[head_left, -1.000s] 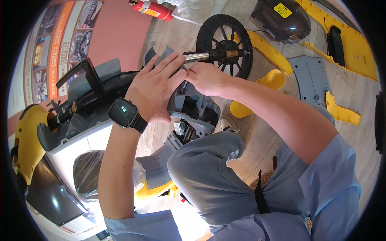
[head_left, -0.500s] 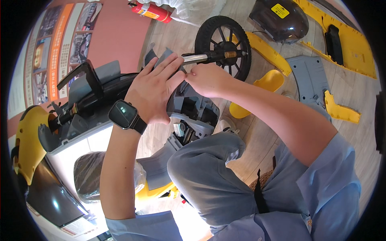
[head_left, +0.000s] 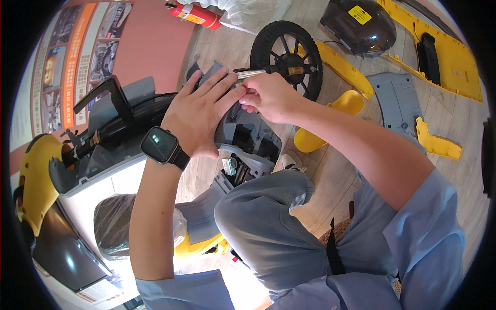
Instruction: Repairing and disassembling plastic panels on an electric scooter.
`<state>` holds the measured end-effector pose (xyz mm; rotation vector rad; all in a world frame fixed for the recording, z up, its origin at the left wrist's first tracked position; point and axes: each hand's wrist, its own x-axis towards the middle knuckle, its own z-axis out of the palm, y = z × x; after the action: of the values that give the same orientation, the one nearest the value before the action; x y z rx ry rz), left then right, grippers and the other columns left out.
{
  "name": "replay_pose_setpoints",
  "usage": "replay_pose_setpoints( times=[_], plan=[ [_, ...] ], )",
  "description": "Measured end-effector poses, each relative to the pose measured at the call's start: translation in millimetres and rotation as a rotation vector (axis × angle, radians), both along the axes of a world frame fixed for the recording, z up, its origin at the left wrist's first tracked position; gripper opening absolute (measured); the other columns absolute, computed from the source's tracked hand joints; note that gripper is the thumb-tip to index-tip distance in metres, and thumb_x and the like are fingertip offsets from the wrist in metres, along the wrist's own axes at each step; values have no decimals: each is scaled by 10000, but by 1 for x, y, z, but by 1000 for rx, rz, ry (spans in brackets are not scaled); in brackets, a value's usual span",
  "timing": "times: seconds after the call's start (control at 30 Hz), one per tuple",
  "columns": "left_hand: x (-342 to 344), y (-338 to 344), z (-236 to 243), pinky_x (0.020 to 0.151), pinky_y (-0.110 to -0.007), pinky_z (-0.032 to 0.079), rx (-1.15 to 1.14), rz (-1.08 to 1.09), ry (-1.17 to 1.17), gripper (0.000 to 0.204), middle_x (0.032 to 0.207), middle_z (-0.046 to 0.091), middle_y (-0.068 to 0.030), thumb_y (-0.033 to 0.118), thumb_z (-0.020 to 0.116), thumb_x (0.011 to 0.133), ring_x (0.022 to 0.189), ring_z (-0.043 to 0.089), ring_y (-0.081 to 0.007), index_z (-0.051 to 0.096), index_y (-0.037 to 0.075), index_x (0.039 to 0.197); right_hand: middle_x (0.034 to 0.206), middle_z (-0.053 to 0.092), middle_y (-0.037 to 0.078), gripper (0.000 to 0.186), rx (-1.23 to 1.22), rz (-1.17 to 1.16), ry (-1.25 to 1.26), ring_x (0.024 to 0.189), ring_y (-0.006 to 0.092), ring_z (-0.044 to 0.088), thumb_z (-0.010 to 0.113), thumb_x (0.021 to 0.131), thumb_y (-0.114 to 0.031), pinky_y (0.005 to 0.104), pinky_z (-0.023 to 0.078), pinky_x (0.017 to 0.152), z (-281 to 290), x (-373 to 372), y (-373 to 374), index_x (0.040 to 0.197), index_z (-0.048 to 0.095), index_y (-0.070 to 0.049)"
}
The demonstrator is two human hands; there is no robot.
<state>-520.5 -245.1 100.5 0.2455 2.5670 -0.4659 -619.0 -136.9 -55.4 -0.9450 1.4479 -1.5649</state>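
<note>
My left hand (head_left: 197, 118), with a black smartwatch above the wrist, lies spread over the front assembly of a partly dismantled scooter, whose grey plastic (head_left: 247, 140) shows beside it. My right hand (head_left: 269, 97) is pinched beside my left index finger, over that plastic; whatever is between its fingertips is hidden. Just beyond both hands a silver fork tube (head_left: 250, 73) runs to a black spoked wheel (head_left: 285, 43). To the left, the black steering column (head_left: 120, 129) ends near a yellow front cover (head_left: 36, 175).
Loose yellow panels (head_left: 455, 67), a grey panel (head_left: 393, 98), a yellow curved piece (head_left: 311, 137) and a dark case (head_left: 351, 32) lie on the wooden floor (head_left: 330, 196). A red extinguisher (head_left: 195, 14) stands near the back. A plastic-wrapped seat (head_left: 116, 225) is at lower left.
My right hand has shifted slightly up, its wrist turned and more of its curled fingers now showing. My left hand stays spread in nearly the same place.
</note>
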Motion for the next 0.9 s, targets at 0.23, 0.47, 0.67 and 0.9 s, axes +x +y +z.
replay_pose_setpoints(
  times=[0.23, 0.47, 0.67, 0.9],
  plan=[
    [-2, 0, -1, 1239, -512, 220, -25, -34, -38, 1116, 1550, 390, -116, 288, 949, 403, 1489, 307, -310, 407, 196, 1375, 807, 729, 112, 127, -36, 18, 308, 759, 214, 725, 602, 948, -72, 329, 567, 740, 8, -8, -3, 962, 678, 29],
    [0, -1, -2, 1234, -527, 215, -14, -30, -25, 1126, 1545, 395, -118, 279, 953, 378, 1492, 301, -309, 415, 196, 1364, 795, 723, 129, 169, 63, 37, 309, 746, 214, 727, 588, 959, -97, 325, 570, 723, 8, -9, -7, 969, 679, 44],
    [11, 23, 7, 1220, -551, 218, -132, -20, 57, 976, 1557, 381, -116, 221, 930, 467, 1502, 286, -294, 459, 156, 1319, 933, 730, 84, 238, 233, 19, -168, 810, 167, 708, 574, 993, -235, 287, 537, 724, 16, -66, 6, 1004, 670, -17],
    [52, 155, -54, 775, -410, 448, 450, 264, 175, 299, 910, 603, -59, 270, 699, 794, 918, 632, -259, 585, 94, 1008, 954, 707, 85, 140, -167, -97, -794, 839, 162, 675, 548, 943, -239, 291, 518, 770, 22, -91, 12, 907, 575, -107]
  ],
)
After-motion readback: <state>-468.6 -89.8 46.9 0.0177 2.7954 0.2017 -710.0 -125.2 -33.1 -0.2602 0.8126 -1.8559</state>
